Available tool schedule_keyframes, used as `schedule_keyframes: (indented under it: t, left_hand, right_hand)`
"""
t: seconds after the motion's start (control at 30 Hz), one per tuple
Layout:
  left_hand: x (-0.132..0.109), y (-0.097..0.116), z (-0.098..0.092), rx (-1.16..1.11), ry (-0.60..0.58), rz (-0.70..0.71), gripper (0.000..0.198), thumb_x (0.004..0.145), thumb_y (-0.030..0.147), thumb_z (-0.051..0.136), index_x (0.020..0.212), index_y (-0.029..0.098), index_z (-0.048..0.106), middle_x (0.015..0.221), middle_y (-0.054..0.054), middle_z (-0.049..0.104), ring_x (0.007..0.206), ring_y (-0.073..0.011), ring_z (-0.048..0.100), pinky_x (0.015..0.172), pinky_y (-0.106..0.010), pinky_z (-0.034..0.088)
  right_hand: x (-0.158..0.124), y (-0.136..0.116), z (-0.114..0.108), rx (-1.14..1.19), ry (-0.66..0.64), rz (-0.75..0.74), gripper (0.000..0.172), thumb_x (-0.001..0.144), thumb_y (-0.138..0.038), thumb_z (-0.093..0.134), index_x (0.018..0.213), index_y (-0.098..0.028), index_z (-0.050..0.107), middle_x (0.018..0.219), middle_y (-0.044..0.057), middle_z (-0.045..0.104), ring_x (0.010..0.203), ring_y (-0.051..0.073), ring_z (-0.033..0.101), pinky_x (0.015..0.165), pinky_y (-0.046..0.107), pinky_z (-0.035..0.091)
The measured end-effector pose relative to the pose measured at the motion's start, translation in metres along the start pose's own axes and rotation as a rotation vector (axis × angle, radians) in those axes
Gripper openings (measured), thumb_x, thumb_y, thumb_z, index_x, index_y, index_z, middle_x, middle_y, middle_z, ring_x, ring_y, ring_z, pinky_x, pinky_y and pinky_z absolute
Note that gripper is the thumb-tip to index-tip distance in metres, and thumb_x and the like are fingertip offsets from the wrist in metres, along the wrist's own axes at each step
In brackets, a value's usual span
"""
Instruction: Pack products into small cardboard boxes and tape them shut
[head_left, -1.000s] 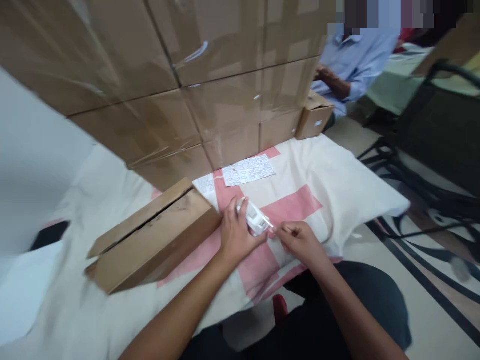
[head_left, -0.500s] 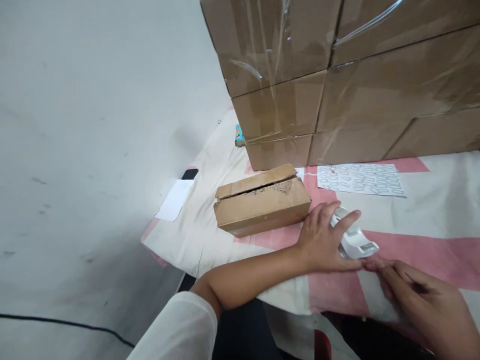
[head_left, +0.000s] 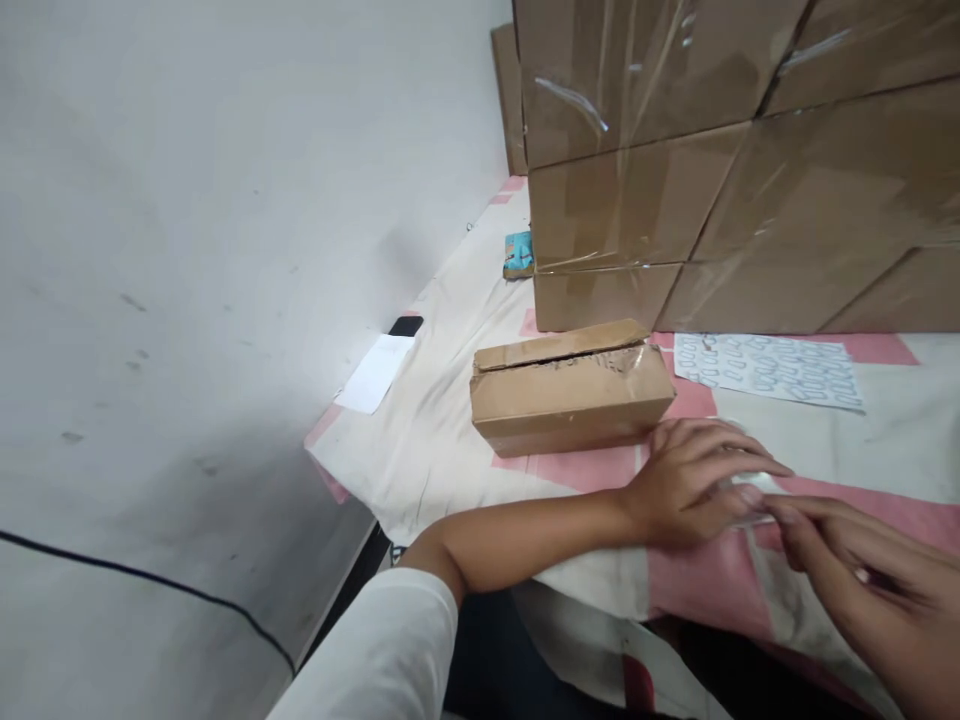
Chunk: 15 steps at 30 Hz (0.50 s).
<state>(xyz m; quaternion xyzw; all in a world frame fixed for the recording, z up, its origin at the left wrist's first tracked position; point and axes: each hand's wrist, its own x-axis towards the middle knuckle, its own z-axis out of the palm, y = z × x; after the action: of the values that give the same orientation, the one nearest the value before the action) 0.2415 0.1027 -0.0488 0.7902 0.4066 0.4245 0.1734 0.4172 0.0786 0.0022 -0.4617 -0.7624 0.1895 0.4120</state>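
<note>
My left hand [head_left: 694,485] is wrapped over a small white tape dispenser [head_left: 761,483], which lies on the cloth and is mostly hidden under the palm and fingers. At the dispenser's near right end, my right hand [head_left: 862,560] pinches thumb and forefinger together on what looks like the end of clear tape, too thin to see well. The two hands almost touch there. A long brown cardboard box [head_left: 574,405] lies just beyond my left wrist, a narrow gap running between its top flaps.
Large taped cartons [head_left: 720,190] stand stacked at the back. Before them lies a printed paper sheet [head_left: 772,370]. White paper [head_left: 375,372] partly covers a dark flat object [head_left: 406,326] along the left wall, and a small blue packet [head_left: 518,252] sits beside the cartons. A pink-and-white cloth [head_left: 442,440] covers the table.
My left hand has closed down over the dispenser, covering most of it. My right hand stays pinched at its end. The view has shifted, so the boxes appear further right.
</note>
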Motion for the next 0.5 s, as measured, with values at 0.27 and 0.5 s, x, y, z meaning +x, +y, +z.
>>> schedule_keyframes:
  t: [0.27, 0.5]
  left_hand:
    - [0.010, 0.007, -0.011, -0.152, 0.096, 0.169, 0.033, 0.102, 0.039, 0.053, 0.104, 0.013, 0.073, 0.103, -0.010, 0.076, 0.101, -0.0170, 0.070, 0.098, -0.029, 0.054]
    - [-0.025, 0.029, -0.067, 0.332, 0.410, 0.183, 0.037, 0.106, 0.036, 0.044, 0.094, 0.021, 0.075, 0.098, -0.002, 0.078, 0.088, -0.0146, 0.070, 0.076, -0.031, 0.050]
  right_hand:
    - [0.002, -0.013, 0.008, -0.005, 0.082, -0.067, 0.030, 0.081, -0.038, 0.066, 0.054, -0.032, 0.054, 0.064, 0.001, 0.068, 0.057, 0.026, 0.065, 0.052, 0.043, 0.048]
    - [0.003, -0.049, 0.034, 0.074, 0.066, -0.020, 0.044, 0.081, -0.043, 0.070, 0.049, -0.029, 0.044, 0.054, 0.002, 0.057, 0.080, 0.032, 0.075, 0.058, 0.043, 0.046]
